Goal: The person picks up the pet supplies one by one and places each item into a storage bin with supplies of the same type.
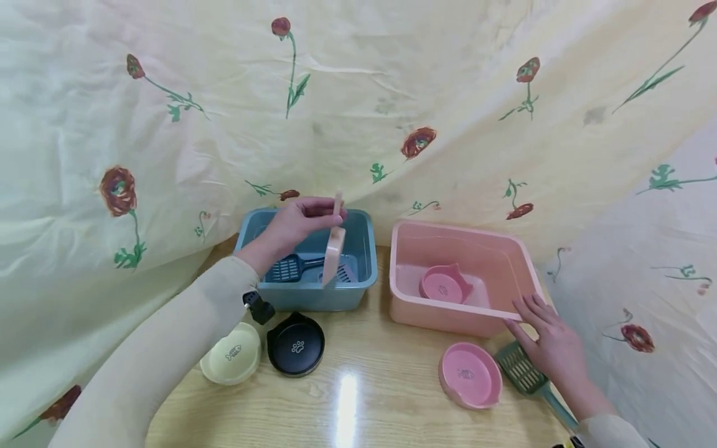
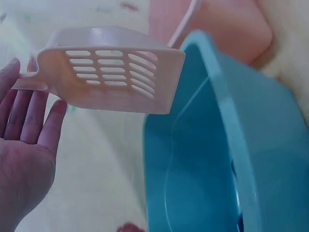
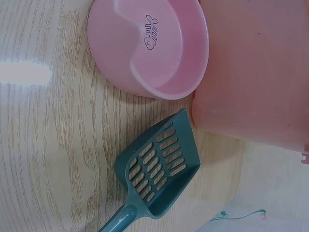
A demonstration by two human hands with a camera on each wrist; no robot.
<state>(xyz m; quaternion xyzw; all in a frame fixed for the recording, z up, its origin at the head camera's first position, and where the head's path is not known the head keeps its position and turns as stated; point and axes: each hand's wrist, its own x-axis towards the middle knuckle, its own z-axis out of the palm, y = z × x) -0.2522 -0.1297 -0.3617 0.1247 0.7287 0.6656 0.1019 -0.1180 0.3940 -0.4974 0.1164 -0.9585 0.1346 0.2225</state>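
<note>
Above the blue litter box (image 1: 366, 249), my left hand (image 1: 299, 223) pinches the handle of a pale pink litter scoop (image 1: 333, 252). Its slotted pan (image 2: 113, 79) points away from the palm in the left wrist view, apart from the box. Inside the blue box lie a dark blue litter scoop (image 1: 287, 269) and a lilac slotted piece (image 1: 346, 274), partly hidden. My right hand (image 1: 551, 342) rests with extended fingers on the front right corner of the pink litter box (image 1: 448, 318). A pink cat-eared bowl (image 1: 444, 286) sits in that box.
In front of the pink box lie a pink bowl (image 1: 469, 375) and a dark green litter scoop (image 3: 159, 164), below my right hand. A black cat-eared bowl (image 1: 297, 356) and a pale yellow bowl (image 1: 232, 361) stand before the blue box. Flowered cloth (image 1: 358, 93) hangs behind.
</note>
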